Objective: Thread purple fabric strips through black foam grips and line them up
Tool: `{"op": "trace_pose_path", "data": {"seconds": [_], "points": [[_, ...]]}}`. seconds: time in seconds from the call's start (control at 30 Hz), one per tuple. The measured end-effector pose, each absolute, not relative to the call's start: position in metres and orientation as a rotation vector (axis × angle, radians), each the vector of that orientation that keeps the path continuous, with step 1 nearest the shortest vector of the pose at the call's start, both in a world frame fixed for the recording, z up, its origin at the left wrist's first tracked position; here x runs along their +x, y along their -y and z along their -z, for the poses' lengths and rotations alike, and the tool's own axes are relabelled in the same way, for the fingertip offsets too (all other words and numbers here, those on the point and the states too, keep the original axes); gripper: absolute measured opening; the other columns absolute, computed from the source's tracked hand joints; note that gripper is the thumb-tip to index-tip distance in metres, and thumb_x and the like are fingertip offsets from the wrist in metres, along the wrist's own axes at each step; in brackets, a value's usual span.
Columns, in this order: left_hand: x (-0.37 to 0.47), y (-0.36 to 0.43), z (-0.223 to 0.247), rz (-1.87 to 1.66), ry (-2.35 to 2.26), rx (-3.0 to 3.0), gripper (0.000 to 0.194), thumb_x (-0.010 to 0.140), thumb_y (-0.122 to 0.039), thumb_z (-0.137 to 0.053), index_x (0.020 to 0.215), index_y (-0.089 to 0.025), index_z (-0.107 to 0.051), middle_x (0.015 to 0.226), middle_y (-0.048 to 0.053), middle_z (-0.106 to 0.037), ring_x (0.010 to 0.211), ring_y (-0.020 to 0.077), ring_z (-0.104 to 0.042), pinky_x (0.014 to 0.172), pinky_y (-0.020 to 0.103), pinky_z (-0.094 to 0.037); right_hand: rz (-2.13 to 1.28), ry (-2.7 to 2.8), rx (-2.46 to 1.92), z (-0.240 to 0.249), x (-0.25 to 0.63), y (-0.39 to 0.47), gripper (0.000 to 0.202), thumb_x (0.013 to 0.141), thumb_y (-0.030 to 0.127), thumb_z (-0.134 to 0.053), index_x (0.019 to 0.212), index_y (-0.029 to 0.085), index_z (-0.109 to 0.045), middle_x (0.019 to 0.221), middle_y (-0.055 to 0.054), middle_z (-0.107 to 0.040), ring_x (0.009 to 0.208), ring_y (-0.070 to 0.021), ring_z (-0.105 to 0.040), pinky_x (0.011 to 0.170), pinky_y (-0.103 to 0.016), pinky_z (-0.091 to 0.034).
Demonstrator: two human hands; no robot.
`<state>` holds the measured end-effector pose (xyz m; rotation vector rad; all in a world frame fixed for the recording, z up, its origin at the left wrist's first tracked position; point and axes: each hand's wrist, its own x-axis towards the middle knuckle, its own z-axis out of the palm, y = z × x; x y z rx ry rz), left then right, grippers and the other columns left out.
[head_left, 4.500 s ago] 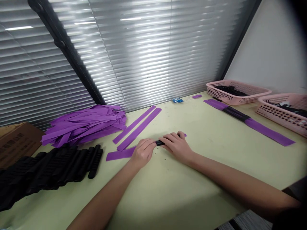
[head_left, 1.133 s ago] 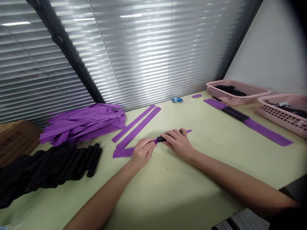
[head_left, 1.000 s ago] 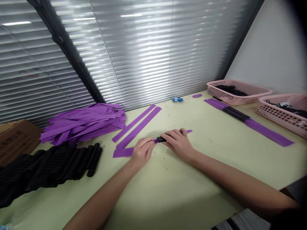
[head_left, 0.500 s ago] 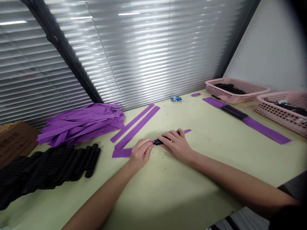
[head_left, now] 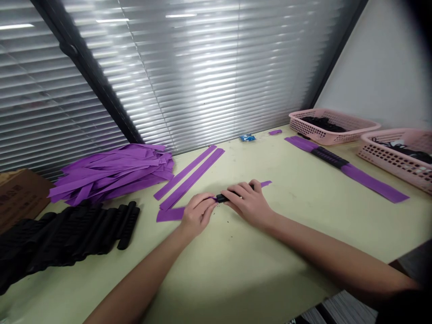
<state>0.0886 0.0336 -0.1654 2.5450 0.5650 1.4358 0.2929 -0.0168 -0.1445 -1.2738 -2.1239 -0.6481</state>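
My left hand (head_left: 199, 211) pinches a purple fabric strip (head_left: 170, 214) whose flat tail lies on the table to its left. Close by on the right, my right hand (head_left: 249, 200) is wrapped over a black ribbed sleeve (head_left: 221, 198); most of the sleeve is hidden under my fingers. The strip runs into the sleeve's left end, and a short purple tip (head_left: 266, 183) shows beyond my right hand. Two loose purple strips (head_left: 192, 180) lie slantwise behind my left hand.
At left are a heap of purple strips (head_left: 114, 173), a row of black sleeves (head_left: 67, 236) and a cardboard box (head_left: 25, 198). On the right lies a strip with a sleeve on it (head_left: 329, 157), before two pink baskets (head_left: 337, 137). A blue packet (head_left: 247, 138) sits by the blinds.
The purple tip beyond my right hand sticks out slightly farther to the right. Both hands keep nearly the same place and grip. The view has shifted a little.
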Motion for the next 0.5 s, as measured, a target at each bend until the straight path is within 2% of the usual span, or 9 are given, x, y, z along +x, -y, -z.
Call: {"op": "trace_pose_path", "data": {"seconds": [0.13, 0.5], "points": [[0.0899, -0.0350, 0.1636, -1.408, -0.622, 2.548, 0.017, 0.086, -0.015, -0.057, 0.102, -0.018, -0.063, 0.107, 0.011, -0.062, 0.101, 0.0206, -0.061, 0.091, 0.036, -0.052, 0.623, 2.085, -1.326, 0.1449, 0.2956, 0.0146, 0.018, 0.095, 0.031, -0.050, 0.108, 0.022, -0.060, 0.097, -0.002, -0.068, 0.085, -0.0153, -0.052, 0.077, -0.035, -0.023], [0.0834, -0.0414, 0.1685, -1.426, -0.517, 2.511, 0.021, 0.084, -0.008, -0.059, 0.100, -0.020, -0.065, 0.100, 0.007, -0.064, 0.093, 0.0177, -0.061, 0.083, 0.034, -0.053, 0.611, 2.095, -1.275, 0.1468, 0.2946, 0.0161, 0.018, 0.096, 0.030, -0.050, 0.107, 0.021, -0.061, 0.096, -0.003, -0.069, 0.085, -0.0163, -0.053, 0.077, -0.036, -0.023]]}}
